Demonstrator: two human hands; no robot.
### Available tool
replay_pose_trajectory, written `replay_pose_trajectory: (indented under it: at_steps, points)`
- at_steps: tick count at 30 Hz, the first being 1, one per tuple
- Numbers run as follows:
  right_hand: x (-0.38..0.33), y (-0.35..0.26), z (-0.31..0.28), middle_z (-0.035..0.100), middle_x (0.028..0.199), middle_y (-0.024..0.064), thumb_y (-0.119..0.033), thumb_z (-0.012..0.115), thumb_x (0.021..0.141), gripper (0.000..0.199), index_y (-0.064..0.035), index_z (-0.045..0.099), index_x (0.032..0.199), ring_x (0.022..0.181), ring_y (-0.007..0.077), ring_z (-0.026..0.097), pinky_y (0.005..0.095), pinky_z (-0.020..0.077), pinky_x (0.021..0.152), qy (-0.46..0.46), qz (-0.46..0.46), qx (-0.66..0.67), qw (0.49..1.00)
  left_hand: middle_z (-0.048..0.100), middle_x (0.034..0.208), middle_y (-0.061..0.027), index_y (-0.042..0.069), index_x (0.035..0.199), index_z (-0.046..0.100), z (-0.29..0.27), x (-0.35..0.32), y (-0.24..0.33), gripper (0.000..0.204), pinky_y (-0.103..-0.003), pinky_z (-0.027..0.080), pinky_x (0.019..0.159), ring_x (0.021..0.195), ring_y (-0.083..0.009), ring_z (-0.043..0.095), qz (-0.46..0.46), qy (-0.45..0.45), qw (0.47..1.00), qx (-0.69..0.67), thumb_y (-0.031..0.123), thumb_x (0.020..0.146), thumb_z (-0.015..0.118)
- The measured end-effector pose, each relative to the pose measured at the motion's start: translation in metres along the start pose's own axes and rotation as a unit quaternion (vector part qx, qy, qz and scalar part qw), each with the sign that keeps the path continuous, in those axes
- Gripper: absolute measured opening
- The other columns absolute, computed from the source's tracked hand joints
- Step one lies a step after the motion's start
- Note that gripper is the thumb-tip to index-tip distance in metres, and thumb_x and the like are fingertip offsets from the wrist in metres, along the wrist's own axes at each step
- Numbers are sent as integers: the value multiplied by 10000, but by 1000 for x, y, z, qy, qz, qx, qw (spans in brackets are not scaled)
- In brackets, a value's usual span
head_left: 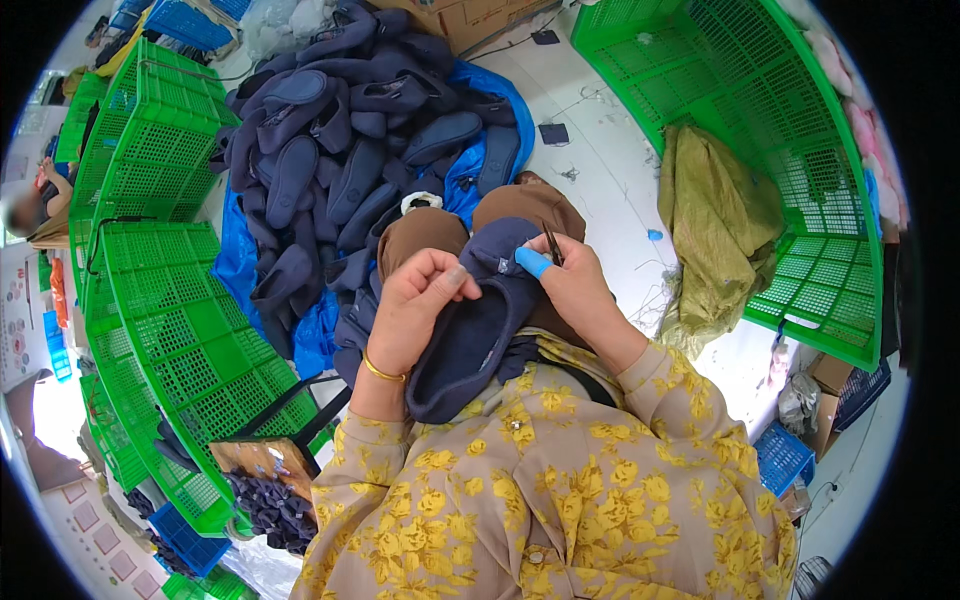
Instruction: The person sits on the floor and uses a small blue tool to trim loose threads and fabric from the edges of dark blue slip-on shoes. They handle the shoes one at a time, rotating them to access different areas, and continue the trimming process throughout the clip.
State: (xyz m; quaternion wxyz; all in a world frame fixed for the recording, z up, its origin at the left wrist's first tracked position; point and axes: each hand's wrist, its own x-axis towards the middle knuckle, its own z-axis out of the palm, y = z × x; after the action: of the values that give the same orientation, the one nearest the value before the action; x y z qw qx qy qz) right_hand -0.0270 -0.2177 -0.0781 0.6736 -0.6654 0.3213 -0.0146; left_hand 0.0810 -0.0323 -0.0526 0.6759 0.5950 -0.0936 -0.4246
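A navy blue slipper (462, 362) rests on my lap, its toe pointing away and its foot opening towards me. My left hand (408, 312), with a gold bangle at the wrist, is closed in a pinch over the opening's left edge; anything between those fingertips is too small to make out. On the slipper's right side, my right hand (580, 295) presses near a small pale tag on the upper, its thumb wrapped in a blue cover (534, 262). Black thread snips (552, 245), two thin prongs pointing up, stick out of that hand's grip.
Ahead lies a big heap of navy slippers (345, 150) on blue plastic sheeting (508, 95). Green mesh crates (165, 330) stand at left, and more green crates (760, 100) at right beside an olive woven sack (715, 215). A wooden board (265, 462) is by my left elbow.
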Motion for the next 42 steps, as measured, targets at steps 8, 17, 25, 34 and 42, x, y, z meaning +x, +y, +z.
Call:
replay_pose_trajectory:
  at_steps: [8,17,25,34,42]
  points:
    - [0,1,2,590,636,88,-183,676,891,173,-13,649,877,564,143,524,325,419,554,16,-37,-108,993,393,662,30,-3,1210,533,-62,-9,26,241,-354,439,915,745,-127,448,164,53,930,-326,108,997,514]
    - [-1,-14,13,659,753,171,-155,673,860,167,2,650,913,651,317,622,401,476,617,27,-60,-201,977,345,666,39,49,1156,515,-79,-21,28,233,-202,254,490,549,-54,281,100,66,938,-326,3,929,495]
    - [-1,-14,16,666,789,196,-148,669,841,190,16,652,937,710,369,637,426,490,649,33,-46,-218,974,427,683,47,63,1054,553,-75,-23,43,177,-206,237,437,507,-32,296,101,231,963,-91,-33,917,495]
    - [-2,-10,15,649,769,194,-142,662,836,176,-2,651,941,701,370,625,436,474,634,38,-71,-228,970,362,644,63,90,1008,525,-71,-16,56,150,-205,233,433,499,-29,287,35,221,970,-91,-24,915,498]
    - [-3,-8,13,644,752,167,-133,673,845,138,-22,636,918,658,315,615,388,466,605,38,-81,-197,976,357,645,62,83,1022,560,-101,-7,30,94,-212,266,464,516,-42,299,43,208,967,-143,31,946,545]
